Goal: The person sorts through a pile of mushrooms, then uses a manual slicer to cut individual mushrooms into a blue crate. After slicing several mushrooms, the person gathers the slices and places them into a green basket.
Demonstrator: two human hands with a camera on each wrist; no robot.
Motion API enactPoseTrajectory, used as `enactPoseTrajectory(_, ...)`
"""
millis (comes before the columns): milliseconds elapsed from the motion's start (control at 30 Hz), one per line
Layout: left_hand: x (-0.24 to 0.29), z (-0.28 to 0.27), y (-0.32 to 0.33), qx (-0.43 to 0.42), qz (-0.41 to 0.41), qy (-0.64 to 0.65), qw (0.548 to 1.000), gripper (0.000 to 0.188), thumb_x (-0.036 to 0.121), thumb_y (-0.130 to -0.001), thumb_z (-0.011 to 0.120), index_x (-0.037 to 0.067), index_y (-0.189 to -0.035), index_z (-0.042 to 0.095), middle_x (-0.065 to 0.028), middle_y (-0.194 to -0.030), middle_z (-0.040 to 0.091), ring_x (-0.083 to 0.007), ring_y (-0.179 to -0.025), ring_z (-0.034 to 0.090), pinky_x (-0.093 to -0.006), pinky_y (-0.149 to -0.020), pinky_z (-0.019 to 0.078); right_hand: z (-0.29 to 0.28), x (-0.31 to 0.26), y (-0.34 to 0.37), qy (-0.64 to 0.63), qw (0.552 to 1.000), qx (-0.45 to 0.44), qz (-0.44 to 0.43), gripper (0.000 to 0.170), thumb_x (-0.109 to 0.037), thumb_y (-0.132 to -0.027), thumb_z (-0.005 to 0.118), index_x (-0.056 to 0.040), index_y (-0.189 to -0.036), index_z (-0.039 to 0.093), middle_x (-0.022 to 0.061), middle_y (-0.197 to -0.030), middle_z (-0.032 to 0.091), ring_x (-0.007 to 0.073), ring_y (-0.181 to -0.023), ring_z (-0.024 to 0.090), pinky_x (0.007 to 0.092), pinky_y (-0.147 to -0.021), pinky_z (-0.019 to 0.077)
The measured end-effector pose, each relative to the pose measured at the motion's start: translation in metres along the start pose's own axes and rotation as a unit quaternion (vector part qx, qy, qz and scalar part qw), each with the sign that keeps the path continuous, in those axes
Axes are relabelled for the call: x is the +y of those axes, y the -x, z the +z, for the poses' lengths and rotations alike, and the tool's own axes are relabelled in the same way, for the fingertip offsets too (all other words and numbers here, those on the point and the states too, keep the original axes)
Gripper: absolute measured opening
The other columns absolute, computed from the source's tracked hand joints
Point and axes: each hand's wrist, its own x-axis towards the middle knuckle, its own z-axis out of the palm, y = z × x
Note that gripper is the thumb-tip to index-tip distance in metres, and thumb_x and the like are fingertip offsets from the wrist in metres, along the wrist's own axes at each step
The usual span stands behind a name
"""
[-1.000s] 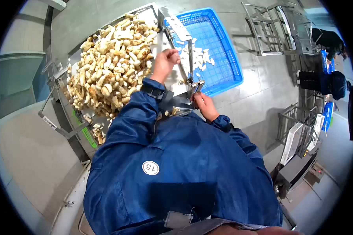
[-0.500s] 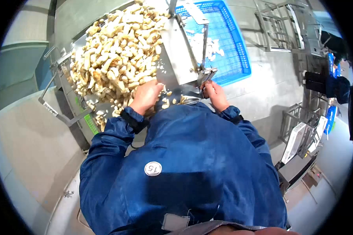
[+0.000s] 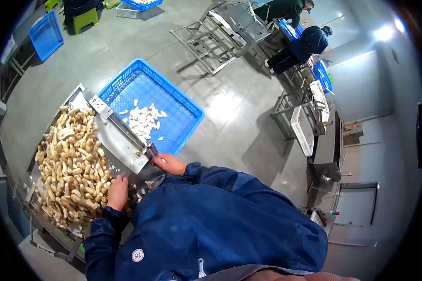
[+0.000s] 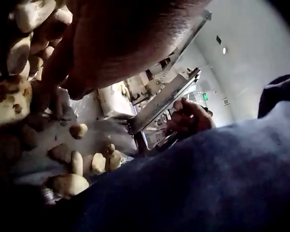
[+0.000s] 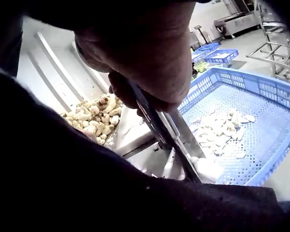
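Observation:
At the near right edge of the mushroom pile is my left hand, its fingers pointing at the mushrooms; no piece can be made out in it. The left wrist view has that hand large and dark above loose mushrooms. My right hand grips the handle end of a long hinged blade beside a white board. In the right wrist view the fingers of my right hand curl round the dark handle; the blade's lower edge is partly hidden.
Beyond the blade a blue crate holds white slices. Small pieces lie between my hands, close to my blue coat. Metal frames stand farther off, and two people work at the back right.
My left hand has gone from above the white board back to the pile's near edge. My right hand stays at the blade's handle. The head view has turned, showing more of the room.

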Motion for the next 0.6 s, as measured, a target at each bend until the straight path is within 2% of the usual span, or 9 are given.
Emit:
enactPoseTrajectory(100, -0.011, -0.005, -0.016, 0.098, -0.021, 0.181, 0.978, 0.015, 0.001, -0.08, 0.061, 0.0, -0.094, 0.056, -0.0194, -0.099, 0.055, -0.0397, -0.086, 0.056, -0.0439, -0.074, 0.048, 0.002, -0.002, 0.0, 0.007, 1.0, 0.018, -0.011, 0.036, -0.032, -0.099, 0.045, -0.0014, -0.093, 0.063, 0.017, -0.081, 0.063, 0.0275, -0.078, 0.06, 0.0399, -0.073, 0.0461)
enactPoseTrajectory(133, -0.016, -0.008, -0.025, 0.117, -0.049, 0.17, 0.977, 0.018, 0.003, -0.084, 0.062, -0.002, -0.101, 0.056, -0.0192, -0.1, 0.057, -0.0356, -0.088, 0.06, -0.0405, -0.076, 0.0495, 0.002, -0.001, 0.001, 0.004, 1.0, 0.022, -0.017, 0.036, -0.032, -0.099, 0.045, -0.0015, -0.093, 0.063, 0.0171, -0.081, 0.063, 0.0282, -0.078, 0.06, 0.0401, -0.072, 0.0462)
enactPoseTrajectory(200, -0.014, -0.022, -0.046, 0.202, -0.102, 0.265, 0.937, 0.02, 0.001, -0.086, 0.059, -0.001, -0.105, 0.058, -0.0156, -0.094, 0.056, -0.0315, -0.083, 0.061, -0.0376, -0.073, 0.0507, 0.001, -0.004, 0.001, 0.001, 1.0, 0.012, -0.001, 0.035, -0.031, -0.1, 0.045, -0.0023, -0.093, 0.063, 0.0154, -0.083, 0.063, 0.0261, -0.08, 0.06, 0.0384, -0.075, 0.0464)
enactPoseTrajectory(267, -0.026, -0.019, -0.074, 0.249, -0.142, 0.429, 0.857, 0.023, 0.0, -0.087, 0.057, -0.001, -0.111, 0.057, -0.0126, -0.092, 0.056, -0.0274, -0.08, 0.061, -0.0347, -0.07, 0.052, -0.003, -0.011, 0.002, 0.003, 0.999, -0.018, 0.042, 0.033, -0.029, -0.1, 0.044, -0.0036, -0.095, 0.064, 0.0117, -0.087, 0.065, 0.0208, -0.084, 0.06, 0.0346, -0.079, 0.0465)
enactPoseTrajectory(333, -0.059, 0.017, -0.117, 0.25, -0.163, 0.641, 0.707, 0.028, -0.001, -0.089, 0.055, 0.0, -0.117, 0.055, -0.0103, -0.093, 0.055, -0.0233, -0.078, 0.061, -0.0317, -0.068, 0.0535, -0.001, -0.007, 0.002, 0.001, 0.999, -0.02, 0.032, 0.033, -0.029, -0.1, 0.044, -0.0035, -0.096, 0.064, 0.0113, -0.086, 0.065, 0.0206, -0.082, 0.059, 0.0344, -0.078, 0.0468)
enactPoseTrajectory(433, -0.056, 0.008, -0.156, 0.282, -0.246, 0.67, 0.641, 0.021, 0.003, -0.092, 0.057, -0.006, -0.111, 0.056, -0.0148, -0.105, 0.055, -0.0204, -0.079, 0.062, -0.0268, -0.068, 0.0561, -0.004, -0.006, 0.0, 0.024, 0.999, -0.015, 0.04, 0.032, -0.03, -0.099, 0.044, -0.0036, -0.096, 0.064, 0.0106, -0.083, 0.064, 0.0206, -0.079, 0.059, 0.0341, -0.074, 0.0469)
enactPoseTrajectory(500, -0.061, 0.029, -0.179, 0.296, -0.249, 0.665, 0.639, 0.02, 0.004, -0.091, 0.057, -0.005, -0.109, 0.054, -0.0139, -0.097, 0.058, -0.0173, -0.071, 0.06, -0.0275, -0.059, 0.0552, -0.003, -0.003, 0.002, 0.037, 0.999, -0.007, 0.036, 0.034, -0.031, -0.099, 0.045, -0.0027, -0.095, 0.063, 0.0131, -0.083, 0.064, 0.0253, -0.078, 0.059, 0.0366, -0.073, 0.0468)
enactPoseTrajectory(567, -0.064, 0.048, -0.195, 0.244, -0.244, 0.639, 0.687, 0.018, 0.002, -0.09, 0.056, 0.003, -0.108, 0.05, -0.0087, -0.09, 0.054, -0.0181, -0.066, 0.058, -0.0289, -0.052, 0.0499, -0.001, 0.004, 0.001, 0.03, 0.999, -0.008, 0.015, 0.036, -0.033, -0.098, 0.045, -0.0009, -0.093, 0.062, 0.0184, -0.085, 0.063, 0.0347, -0.079, 0.059, 0.0417, -0.072, 0.0465)
enactPoseTrajectory(600, -0.049, 0.047, -0.189, 0.297, -0.2, 0.608, 0.709, 0.012, 0.009, -0.09, 0.057, 0.005, -0.101, 0.052, -0.0066, -0.081, 0.055, -0.0189, -0.064, 0.058, -0.0306, -0.051, 0.0479, -0.003, 0.0, 0.002, 0.018, 0.999, -0.015, 0.045, 0.037, -0.033, -0.098, 0.045, -0.0004, -0.094, 0.061, 0.0189, -0.086, 0.063, 0.035, -0.08, 0.059, 0.0419, -0.072, 0.0462)
